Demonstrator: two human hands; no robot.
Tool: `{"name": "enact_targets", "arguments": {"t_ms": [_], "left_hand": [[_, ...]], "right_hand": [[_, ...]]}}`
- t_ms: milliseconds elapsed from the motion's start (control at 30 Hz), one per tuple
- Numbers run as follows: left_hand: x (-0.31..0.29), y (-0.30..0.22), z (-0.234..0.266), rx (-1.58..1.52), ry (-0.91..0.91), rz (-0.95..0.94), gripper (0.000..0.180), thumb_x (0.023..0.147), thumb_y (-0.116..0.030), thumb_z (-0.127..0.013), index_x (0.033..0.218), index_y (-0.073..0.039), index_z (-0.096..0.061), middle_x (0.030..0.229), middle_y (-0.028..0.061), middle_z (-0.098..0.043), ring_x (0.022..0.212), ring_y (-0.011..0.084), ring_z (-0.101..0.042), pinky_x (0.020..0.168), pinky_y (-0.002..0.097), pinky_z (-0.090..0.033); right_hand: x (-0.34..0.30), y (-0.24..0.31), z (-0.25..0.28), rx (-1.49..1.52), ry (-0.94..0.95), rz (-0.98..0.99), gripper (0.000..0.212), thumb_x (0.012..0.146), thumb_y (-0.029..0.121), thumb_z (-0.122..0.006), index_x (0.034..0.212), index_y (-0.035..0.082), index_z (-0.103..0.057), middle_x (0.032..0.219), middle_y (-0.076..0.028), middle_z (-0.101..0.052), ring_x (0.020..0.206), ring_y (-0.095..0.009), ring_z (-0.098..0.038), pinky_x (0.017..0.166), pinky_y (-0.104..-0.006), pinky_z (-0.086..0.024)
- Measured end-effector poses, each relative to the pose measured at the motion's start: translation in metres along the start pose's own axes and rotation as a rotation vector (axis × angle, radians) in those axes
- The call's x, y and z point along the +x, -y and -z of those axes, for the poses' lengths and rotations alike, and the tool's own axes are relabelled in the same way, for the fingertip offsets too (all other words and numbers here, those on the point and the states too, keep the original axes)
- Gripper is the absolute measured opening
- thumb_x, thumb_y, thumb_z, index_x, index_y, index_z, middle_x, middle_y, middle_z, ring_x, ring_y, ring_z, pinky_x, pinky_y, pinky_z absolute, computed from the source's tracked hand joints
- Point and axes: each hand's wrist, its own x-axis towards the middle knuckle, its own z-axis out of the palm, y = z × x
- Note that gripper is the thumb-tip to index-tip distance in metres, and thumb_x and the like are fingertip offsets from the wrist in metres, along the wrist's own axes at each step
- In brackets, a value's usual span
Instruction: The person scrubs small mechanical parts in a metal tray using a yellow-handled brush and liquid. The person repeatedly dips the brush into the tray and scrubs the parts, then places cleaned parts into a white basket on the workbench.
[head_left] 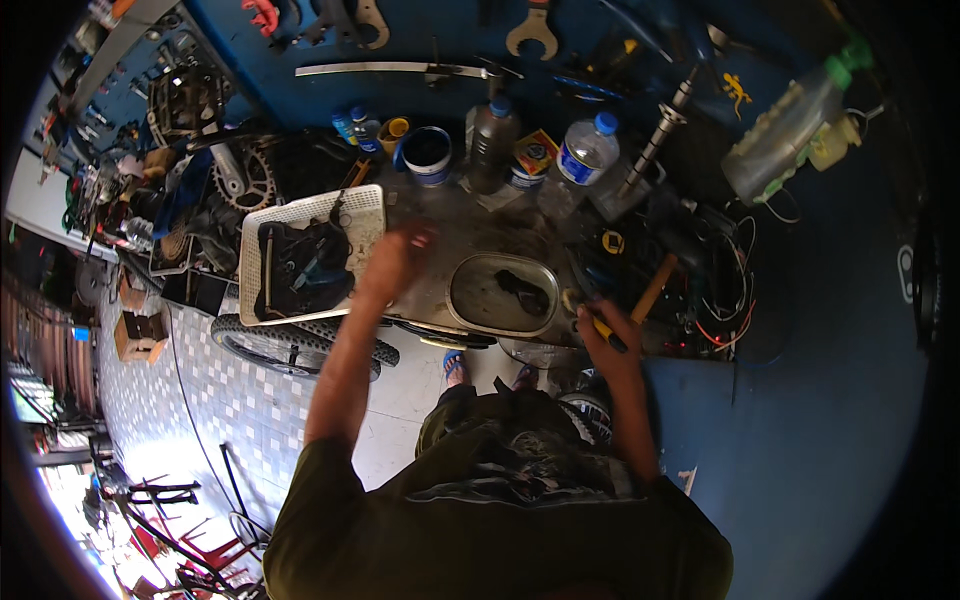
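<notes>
My left hand is over the workbench, beside the right rim of a cream plastic basket. Its fingers are blurred, so whether they hold anything is unclear. Inside the basket lie a dark cloth-like bundle and some tools. My right hand is closed on a tool with a yellow and black handle; a pale, brush-like tip shows near the fingers. To its left sits an oval metal tray with dark liquid or grime and a black object in it.
Along the back stand a dark bottle, a clear bottle with blue cap and a white tub. A wooden handle and wires lie at the right. A bicycle wheel is under the bench's left; tools hang on the blue wall.
</notes>
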Motion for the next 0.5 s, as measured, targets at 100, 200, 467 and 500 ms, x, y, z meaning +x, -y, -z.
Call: {"name": "enact_targets", "arguments": {"t_ms": [100, 200, 467, 500], "left_hand": [[-0.004, -0.021, -0.083, 0.048, 0.259, -0.137, 0.032, 0.096, -0.011, -0.074, 0.128, -0.007, -0.074, 0.122, 0.0189, -0.074, 0.111, 0.032, -0.074, 0.094, 0.0416, -0.061], [-0.022, -0.013, -0.147, 0.296, 0.307, -0.285, 0.042, 0.094, -0.019, -0.074, 0.135, -0.01, -0.071, 0.138, 0.0181, -0.068, 0.13, 0.0376, -0.065, 0.108, 0.0472, -0.054], [-0.044, -0.005, -0.178, 0.446, 0.308, -0.423, 0.05, 0.091, -0.015, -0.072, 0.141, -0.013, -0.069, 0.146, 0.0146, -0.063, 0.139, 0.0382, -0.057, 0.117, 0.0484, -0.048], [-0.045, 0.0, -0.176, 0.404, 0.326, -0.354, 0.048, 0.092, -0.014, -0.071, 0.14, -0.014, -0.07, 0.145, 0.0144, -0.064, 0.138, 0.0382, -0.058, 0.116, 0.0483, -0.049]], "right_hand": [[0.001, 0.0, -0.002, -0.078, -0.014, 0.097, 0.015, 0.094, 0.012, -0.079, 0.101, 0.002, -0.071, 0.087, -0.013, -0.073, 0.081, -0.023, -0.072, 0.077, -0.0342, -0.056], [-0.004, 0.005, 0.0, 0.001, -0.036, 0.036, 0.016, 0.094, 0.014, -0.079, 0.101, 0.003, -0.071, 0.088, -0.014, -0.073, 0.08, -0.027, -0.072, 0.074, -0.0363, -0.055], [-0.013, -0.003, 0.011, -0.059, -0.022, 0.031, 0.017, 0.095, 0.018, -0.079, 0.101, 0.004, -0.071, 0.088, -0.014, -0.074, 0.081, -0.03, -0.073, 0.072, -0.0381, -0.054], [-0.013, -0.003, 0.012, -0.055, -0.013, 0.027, 0.017, 0.095, 0.018, -0.078, 0.101, 0.004, -0.071, 0.088, -0.014, -0.074, 0.081, -0.03, -0.073, 0.072, -0.038, -0.054]]}}
